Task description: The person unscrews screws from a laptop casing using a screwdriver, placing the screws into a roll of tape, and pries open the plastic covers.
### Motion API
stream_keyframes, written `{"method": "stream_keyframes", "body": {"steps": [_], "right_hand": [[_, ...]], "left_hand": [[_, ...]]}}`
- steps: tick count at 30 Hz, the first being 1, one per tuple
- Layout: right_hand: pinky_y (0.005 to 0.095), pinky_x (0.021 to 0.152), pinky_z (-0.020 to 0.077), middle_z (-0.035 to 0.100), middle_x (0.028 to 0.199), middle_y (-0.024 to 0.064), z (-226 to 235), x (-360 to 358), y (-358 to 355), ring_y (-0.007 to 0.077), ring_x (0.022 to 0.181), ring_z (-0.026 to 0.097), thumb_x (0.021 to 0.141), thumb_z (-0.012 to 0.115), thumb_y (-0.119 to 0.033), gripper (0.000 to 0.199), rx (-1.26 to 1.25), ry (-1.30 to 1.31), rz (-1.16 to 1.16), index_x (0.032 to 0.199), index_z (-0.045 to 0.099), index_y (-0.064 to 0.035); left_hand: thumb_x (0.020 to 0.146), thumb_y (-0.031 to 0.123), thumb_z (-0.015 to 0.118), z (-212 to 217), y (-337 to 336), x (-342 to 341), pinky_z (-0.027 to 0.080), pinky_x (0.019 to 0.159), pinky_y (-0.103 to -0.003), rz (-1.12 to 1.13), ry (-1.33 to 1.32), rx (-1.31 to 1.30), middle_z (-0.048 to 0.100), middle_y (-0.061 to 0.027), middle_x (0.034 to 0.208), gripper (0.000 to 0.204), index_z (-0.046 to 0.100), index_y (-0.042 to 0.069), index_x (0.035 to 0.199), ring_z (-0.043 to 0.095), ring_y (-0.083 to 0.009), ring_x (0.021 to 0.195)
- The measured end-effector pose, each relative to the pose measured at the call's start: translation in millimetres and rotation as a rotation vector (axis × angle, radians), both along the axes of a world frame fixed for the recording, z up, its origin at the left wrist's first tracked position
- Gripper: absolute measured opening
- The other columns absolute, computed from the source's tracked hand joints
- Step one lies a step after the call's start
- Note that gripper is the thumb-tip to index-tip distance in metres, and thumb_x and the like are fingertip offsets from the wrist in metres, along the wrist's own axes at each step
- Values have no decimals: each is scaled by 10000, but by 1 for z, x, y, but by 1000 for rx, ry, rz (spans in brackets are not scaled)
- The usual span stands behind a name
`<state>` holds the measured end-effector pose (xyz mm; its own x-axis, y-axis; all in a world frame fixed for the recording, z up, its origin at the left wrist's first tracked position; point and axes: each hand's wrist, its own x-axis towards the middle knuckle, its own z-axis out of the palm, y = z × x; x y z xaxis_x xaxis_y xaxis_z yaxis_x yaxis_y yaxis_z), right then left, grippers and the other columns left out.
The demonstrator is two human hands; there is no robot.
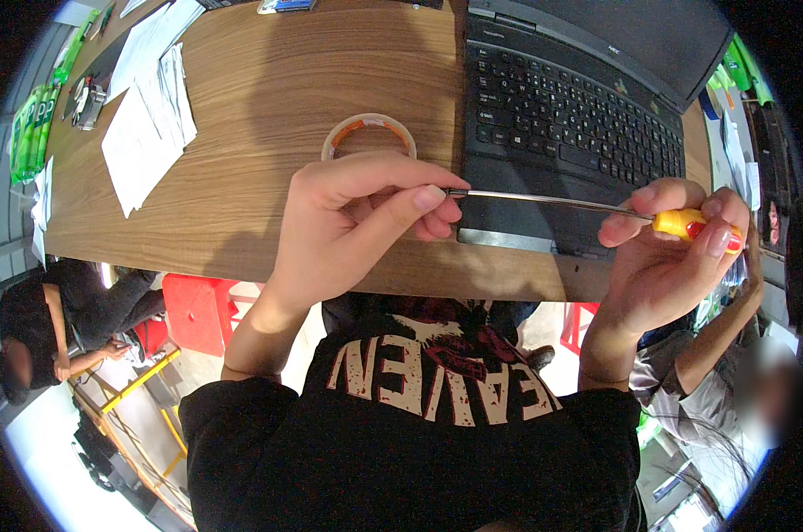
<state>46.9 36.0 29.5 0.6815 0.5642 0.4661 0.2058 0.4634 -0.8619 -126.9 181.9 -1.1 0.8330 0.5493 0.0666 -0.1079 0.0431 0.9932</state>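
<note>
A person looks down at their own two hands, raised above the near edge of a wooden table (268,97). The right hand (676,257) grips the yellow-and-red handle of a screwdriver (614,210). Its thin metal shaft runs level to the left, where the left hand (357,222) pinches the tip between thumb and curled fingers. So the tool spans the gap between both hands, above the front edge of an open black laptop (570,115) at the table's right side. A roll of clear tape (368,133) lies on the table just beyond the left hand. The likely risk: the pointed tip could prick the pinching fingers if the right hand pushes, or slip down and scratch the laptop.
</note>
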Motion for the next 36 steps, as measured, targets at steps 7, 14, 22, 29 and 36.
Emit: {"method": "stream_keyframes", "body": {"steps": [7,14,22,29,36], "right_hand": [[279,402,480,595,806,251,-10,6,-8,251,456,561,972,404,-305,244,85,-29,100,1036,421,-71],[354,432,537,601,822,268,-17,6,-20,325,475,591,991,342,-333,255,106,153,12,1104,342,-105],[333,542,567,595,945,259,0,77,-55,277,635,648,992,373,-307,247,398,164,-224,1110,390,-91],[408,714,575,548,1029,179,47,185,-71,303,798,649,898,531,6,285,393,-255,-657,1091,334,-68],[372,801,556,593,1027,225,63,297,-52,273,904,646,892,527,45,334,374,-512,-680,1110,293,-51]], "left_hand": [[901,15,511,3,-4,6,520,611,-257,5,6,-8,662,-126,784,172,628,-63,1000,638,-157,677],[910,16,528,3,-5,9,527,676,-230,-88,-47,-128,658,-106,838,254,593,-37,1151,632,-126,749],[964,111,447,25,23,46,499,703,-245,-101,95,-7,638,-87,888,280,569,-28,1175,603,-122,771],[914,54,528,73,35,168,491,712,-229,-367,115,300,644,-63,864,168,631,2,1035,612,-119,780],[799,104,631,135,65,338,451,835,-381,29,-357,1618,623,-137,960,159,634,35,943,585,-304,945]]}}
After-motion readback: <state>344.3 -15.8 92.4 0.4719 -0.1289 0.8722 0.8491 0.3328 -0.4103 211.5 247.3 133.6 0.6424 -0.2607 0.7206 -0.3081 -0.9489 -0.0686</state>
